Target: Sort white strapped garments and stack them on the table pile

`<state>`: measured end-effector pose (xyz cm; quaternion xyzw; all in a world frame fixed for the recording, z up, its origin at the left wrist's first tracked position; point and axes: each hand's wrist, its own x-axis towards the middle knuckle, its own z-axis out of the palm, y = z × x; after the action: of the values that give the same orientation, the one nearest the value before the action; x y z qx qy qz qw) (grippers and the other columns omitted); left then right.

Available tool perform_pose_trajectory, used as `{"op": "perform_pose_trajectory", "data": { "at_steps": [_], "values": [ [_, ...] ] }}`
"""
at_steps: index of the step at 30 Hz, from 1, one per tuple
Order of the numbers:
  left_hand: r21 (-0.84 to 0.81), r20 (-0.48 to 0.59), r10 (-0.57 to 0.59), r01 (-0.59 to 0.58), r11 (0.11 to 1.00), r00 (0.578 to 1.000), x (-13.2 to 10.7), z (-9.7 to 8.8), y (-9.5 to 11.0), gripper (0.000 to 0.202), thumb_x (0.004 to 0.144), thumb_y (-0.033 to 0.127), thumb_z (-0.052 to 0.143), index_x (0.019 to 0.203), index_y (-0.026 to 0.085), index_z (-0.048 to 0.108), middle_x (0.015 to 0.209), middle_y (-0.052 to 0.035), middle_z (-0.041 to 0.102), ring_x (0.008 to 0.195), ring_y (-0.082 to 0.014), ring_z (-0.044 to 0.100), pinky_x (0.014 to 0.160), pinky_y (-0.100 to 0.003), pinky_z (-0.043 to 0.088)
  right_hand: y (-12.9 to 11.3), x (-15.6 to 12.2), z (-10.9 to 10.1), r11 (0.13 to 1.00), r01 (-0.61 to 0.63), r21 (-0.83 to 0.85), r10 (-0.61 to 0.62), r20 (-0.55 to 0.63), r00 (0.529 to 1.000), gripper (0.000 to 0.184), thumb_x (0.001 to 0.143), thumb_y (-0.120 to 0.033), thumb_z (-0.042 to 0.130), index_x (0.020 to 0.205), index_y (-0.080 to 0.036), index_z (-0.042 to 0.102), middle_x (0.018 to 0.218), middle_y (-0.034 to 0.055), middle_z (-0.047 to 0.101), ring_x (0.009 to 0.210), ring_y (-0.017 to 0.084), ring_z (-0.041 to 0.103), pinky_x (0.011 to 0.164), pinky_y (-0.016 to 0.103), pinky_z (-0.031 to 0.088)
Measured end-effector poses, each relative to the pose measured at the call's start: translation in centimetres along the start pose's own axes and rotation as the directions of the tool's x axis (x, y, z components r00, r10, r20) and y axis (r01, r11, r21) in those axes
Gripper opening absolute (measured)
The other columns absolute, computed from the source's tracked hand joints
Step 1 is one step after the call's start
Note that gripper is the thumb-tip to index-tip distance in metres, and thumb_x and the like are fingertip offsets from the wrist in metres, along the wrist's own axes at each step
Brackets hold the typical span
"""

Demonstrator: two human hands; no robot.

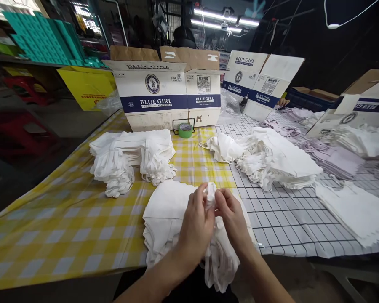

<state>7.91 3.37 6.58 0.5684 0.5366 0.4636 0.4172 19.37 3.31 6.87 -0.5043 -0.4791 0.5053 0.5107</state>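
My left hand (196, 223) is closed, its fingertips pinching a small bunch of white cloth (211, 194). From the other side, the fingers of my right hand (233, 212) press on the same bunch, so both hands meet at it. Under them lies a stack of white strapped garments (164, 206) at the table's near edge. Its loose straps (221, 269) hang over that edge below my wrists. Whether the pinched bunch is part of the stack's top garment cannot be made out.
Another stack of white garments (132, 145) lies at left on the yellow checked cloth (66, 210). More white garments (278, 155) sit at right on the grid-patterned cloth (271, 227). Green tape (185, 131) stands before a cardboard box (164, 92). Lilac garments (334, 155) lie farther right.
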Motion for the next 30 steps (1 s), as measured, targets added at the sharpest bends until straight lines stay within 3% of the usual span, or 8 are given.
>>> {"op": "perform_pose_trajectory", "data": {
  "at_steps": [5,10,11,13,15,17,22,30],
  "values": [
    [-0.013,0.016,0.265,-0.265,0.964,0.964,-3.3,1.0,0.3,0.053,0.086,0.015,0.043,0.137,0.025,0.033,0.122,-0.0097,0.054,0.108,-0.0205,0.054,0.093,-0.035,0.041,-0.5,0.2,-0.9,0.985,-0.111,0.129,0.096,0.121,0.988,0.020,0.081,-0.038,0.063,0.087,-0.019,0.056,0.078,-0.0007,0.055,0.068,0.011,0.051,0.059,0.020,0.042],
    [-0.141,-0.290,0.101,-0.147,0.979,0.952,-2.5,-0.9,-1.2,0.056,0.080,0.024,0.059,0.131,0.024,0.037,0.121,-0.0079,0.052,0.119,-0.0224,0.045,0.103,-0.036,0.029,-0.8,0.4,-3.2,0.909,-0.253,0.330,0.163,0.276,0.947,0.016,0.083,-0.032,0.061,0.094,-0.022,0.055,0.074,-0.0016,0.054,0.059,0.009,0.047,0.054,0.020,0.038],
    [-0.239,-0.253,0.010,-0.073,0.968,0.967,-2.1,-1.3,-1.5,0.059,0.079,0.028,0.061,0.132,0.023,0.036,0.124,-0.0089,0.051,0.121,-0.0231,0.043,0.104,-0.037,0.028,-0.9,0.4,-3.5,0.889,-0.280,0.362,0.165,0.316,0.934,0.015,0.083,-0.031,0.061,0.095,-0.023,0.055,0.074,-0.0014,0.054,0.060,0.010,0.048,0.054,0.021,0.038],
    [-0.481,0.030,-0.149,0.145,0.865,0.988,-1.6,-1.8,-2.0,0.060,0.080,0.035,0.060,0.134,0.019,0.038,0.125,-0.0118,0.052,0.118,-0.0245,0.047,0.100,-0.038,0.032,-0.8,0.4,-4.0,0.856,-0.313,0.411,0.157,0.370,0.916,0.014,0.083,-0.029,0.061,0.095,-0.023,0.055,0.074,-0.0011,0.054,0.061,0.011,0.049,0.056,0.022,0.039],
    [-0.624,0.359,-0.158,0.362,0.693,0.920,-1.5,-1.9,-2.2,0.054,0.083,0.036,0.057,0.131,0.015,0.045,0.119,-0.0144,0.058,0.108,-0.0247,0.054,0.093,-0.037,0.039,-0.5,0.5,-4.2,0.832,-0.327,0.448,0.149,0.388,0.910,0.013,0.083,-0.028,0.061,0.094,-0.024,0.056,0.074,-0.0013,0.054,0.061,0.011,0.049,0.057,0.023,0.040],
    [-0.672,0.517,-0.088,0.468,0.574,0.851,-1.6,-1.8,-2.2,0.046,0.082,0.032,0.058,0.122,0.011,0.054,0.110,-0.0155,0.063,0.097,-0.0233,0.060,0.085,-0.034,0.043,-0.2,0.7,-4.4,0.819,-0.329,0.470,0.142,0.389,0.910,0.010,0.084,-0.028,0.059,0.093,-0.024,0.056,0.074,-0.0016,0.054,0.062,0.011,0.049,0.058,0.023,0.040],
    [-0.728,0.448,-0.161,0.463,0.505,0.880,-1.8,-2.2,-1.9,0.034,0.076,0.025,0.067,0.106,0.010,0.064,0.087,-0.0108,0.070,0.072,-0.0145,0.062,0.070,-0.025,0.047,0.9,1.0,-5.1,0.842,-0.333,0.425,0.167,0.381,0.909,0.008,0.086,-0.026,0.056,0.093,-0.022,0.058,0.078,-0.0008,0.053,0.066,0.011,0.047,0.061,0.022,0.037],
    [-0.671,0.362,-0.293,0.466,0.577,0.885,-1.9,-3.9,-1.6,0.034,0.072,0.025,0.071,0.103,0.015,0.061,0.088,-0.0057,0.067,0.074,-0.0139,0.061,0.070,-0.026,0.049,0.7,1.0,-5.0,0.958,-0.263,0.118,0.197,0.396,0.897,0.015,0.087,-0.034,0.054,0.095,-0.022,0.060,0.086,0.0008,0.055,0.078,0.015,0.048,0.071,0.028,0.037]
  ]
}}
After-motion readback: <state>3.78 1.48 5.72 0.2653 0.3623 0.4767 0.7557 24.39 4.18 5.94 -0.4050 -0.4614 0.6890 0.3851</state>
